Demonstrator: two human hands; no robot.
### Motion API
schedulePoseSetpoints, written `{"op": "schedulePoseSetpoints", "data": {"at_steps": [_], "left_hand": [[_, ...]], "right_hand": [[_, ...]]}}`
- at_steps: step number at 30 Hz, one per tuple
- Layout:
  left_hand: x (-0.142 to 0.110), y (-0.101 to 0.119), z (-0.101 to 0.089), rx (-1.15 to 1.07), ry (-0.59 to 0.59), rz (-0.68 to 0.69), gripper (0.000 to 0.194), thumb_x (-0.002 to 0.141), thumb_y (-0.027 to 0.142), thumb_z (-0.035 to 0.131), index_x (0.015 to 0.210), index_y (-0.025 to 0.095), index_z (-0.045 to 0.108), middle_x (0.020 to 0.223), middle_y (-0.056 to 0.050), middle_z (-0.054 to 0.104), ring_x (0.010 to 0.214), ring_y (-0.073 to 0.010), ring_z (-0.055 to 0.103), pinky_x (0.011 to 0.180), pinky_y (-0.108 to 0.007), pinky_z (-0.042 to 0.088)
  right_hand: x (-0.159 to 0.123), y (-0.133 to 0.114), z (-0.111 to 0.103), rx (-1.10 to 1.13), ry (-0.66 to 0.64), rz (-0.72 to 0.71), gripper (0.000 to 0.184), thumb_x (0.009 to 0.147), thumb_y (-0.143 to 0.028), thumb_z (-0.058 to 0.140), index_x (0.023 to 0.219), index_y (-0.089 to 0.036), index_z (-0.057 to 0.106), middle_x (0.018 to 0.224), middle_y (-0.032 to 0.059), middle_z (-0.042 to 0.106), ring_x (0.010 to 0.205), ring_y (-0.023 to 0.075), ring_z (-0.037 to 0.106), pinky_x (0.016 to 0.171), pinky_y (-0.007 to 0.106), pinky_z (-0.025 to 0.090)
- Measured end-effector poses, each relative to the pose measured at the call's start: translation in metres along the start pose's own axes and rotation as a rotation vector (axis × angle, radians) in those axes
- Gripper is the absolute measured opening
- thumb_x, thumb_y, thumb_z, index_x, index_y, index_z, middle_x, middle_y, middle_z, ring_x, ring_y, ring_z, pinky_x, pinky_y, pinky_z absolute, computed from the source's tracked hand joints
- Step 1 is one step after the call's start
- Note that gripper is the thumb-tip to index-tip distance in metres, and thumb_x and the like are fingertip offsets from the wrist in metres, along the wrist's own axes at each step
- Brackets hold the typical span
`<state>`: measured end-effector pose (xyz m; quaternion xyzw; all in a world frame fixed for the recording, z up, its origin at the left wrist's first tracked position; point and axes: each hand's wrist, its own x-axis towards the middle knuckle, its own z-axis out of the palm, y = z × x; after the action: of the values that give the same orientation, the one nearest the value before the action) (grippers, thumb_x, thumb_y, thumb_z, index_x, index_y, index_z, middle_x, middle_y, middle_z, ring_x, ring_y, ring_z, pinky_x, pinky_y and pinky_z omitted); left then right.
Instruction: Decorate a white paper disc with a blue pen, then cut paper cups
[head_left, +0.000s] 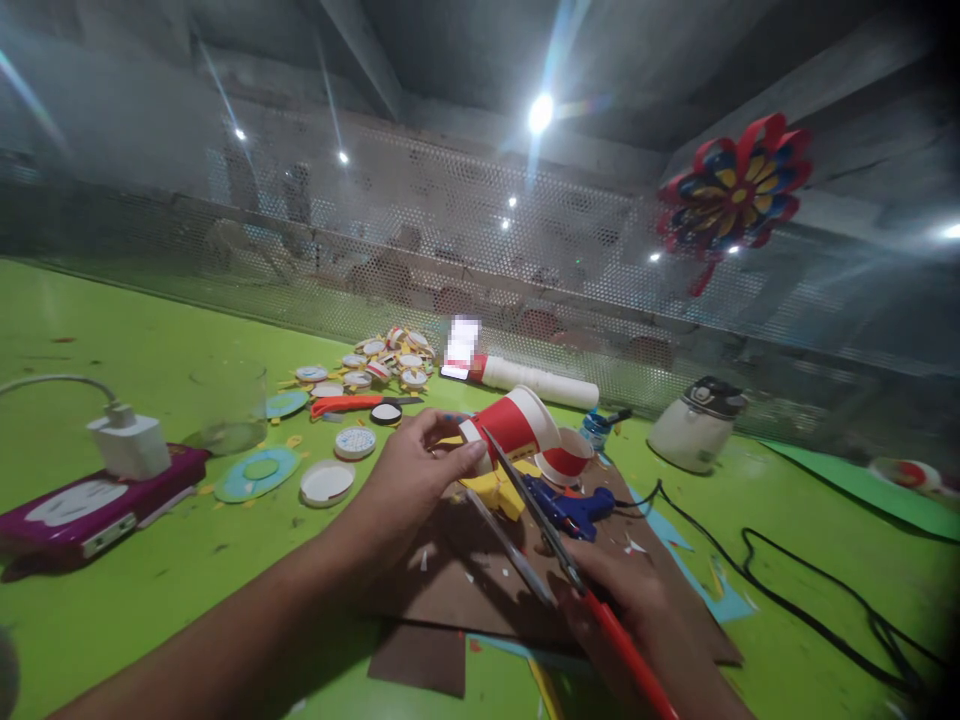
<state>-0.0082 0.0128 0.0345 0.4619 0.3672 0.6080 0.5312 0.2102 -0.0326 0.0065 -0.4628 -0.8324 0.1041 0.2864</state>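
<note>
My left hand (435,455) is closed around the base end of a red and white paper cup (514,425), which lies tilted on its side in the air. In my right hand (611,590) is a pair of scissors (559,550) with red handles. Its blades are spread, and the upper blade's tip is at the cup's side near the base. Below the cup are yellow paper pieces (499,492) and a blue glue gun (570,508), on a brown board (450,575). Another red and white cup (566,460) rests just behind.
Small paper-cup crafts (397,355) are heaped at the back, near an orange-handled cutter (352,404). A purple power strip (105,510) and clear container (229,405) stand left. A black cable (787,600) crosses the right side. A row of stacked cups (540,382) lies behind.
</note>
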Motion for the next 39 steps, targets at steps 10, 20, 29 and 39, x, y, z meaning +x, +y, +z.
{"op": "schedulePoseSetpoints", "data": {"at_steps": [10, 20, 29, 39], "left_hand": [[0.000, 0.002, 0.002, 0.078, 0.008, 0.031, 0.030, 0.069, 0.023, 0.079, 0.092, 0.015, 0.062, 0.102, -0.011, 0.071, 0.088, -0.0223, 0.069, 0.081, -0.034, 0.053], [-0.002, -0.001, 0.002, -0.056, -0.023, -0.052, 0.044, 0.068, 0.025, 0.081, 0.106, 0.014, 0.062, 0.102, -0.012, 0.072, 0.084, -0.0224, 0.071, 0.077, -0.034, 0.054], [0.006, -0.005, -0.006, -0.153, -0.089, -0.122, 0.028, 0.073, 0.029, 0.079, 0.093, 0.012, 0.068, 0.097, -0.013, 0.074, 0.081, -0.0201, 0.072, 0.080, -0.032, 0.056], [0.002, -0.003, -0.002, -0.101, -0.082, -0.123, 0.041, 0.066, 0.034, 0.084, 0.095, 0.012, 0.065, 0.104, -0.015, 0.072, 0.078, -0.0205, 0.071, 0.073, -0.032, 0.057]], "right_hand": [[0.002, 0.000, 0.001, 0.083, 0.041, -0.033, 0.031, 0.079, -0.017, 0.055, 0.103, -0.023, 0.073, 0.094, 0.0039, 0.078, 0.083, 0.0241, 0.071, 0.081, 0.035, 0.055], [0.003, -0.002, 0.000, 0.025, 0.063, -0.014, 0.025, 0.082, -0.027, 0.053, 0.091, -0.022, 0.076, 0.070, 0.0019, 0.074, 0.069, 0.0240, 0.069, 0.072, 0.035, 0.055], [0.001, 0.007, 0.001, -0.042, 0.040, -0.021, 0.027, 0.079, -0.022, 0.055, 0.096, -0.025, 0.075, 0.072, 0.0006, 0.075, 0.060, 0.0202, 0.066, 0.057, 0.028, 0.050], [0.003, -0.005, -0.002, 0.047, 0.061, -0.024, 0.024, 0.083, -0.024, 0.053, 0.094, -0.024, 0.075, 0.082, 0.0011, 0.077, 0.075, 0.0242, 0.070, 0.072, 0.033, 0.054]]}}
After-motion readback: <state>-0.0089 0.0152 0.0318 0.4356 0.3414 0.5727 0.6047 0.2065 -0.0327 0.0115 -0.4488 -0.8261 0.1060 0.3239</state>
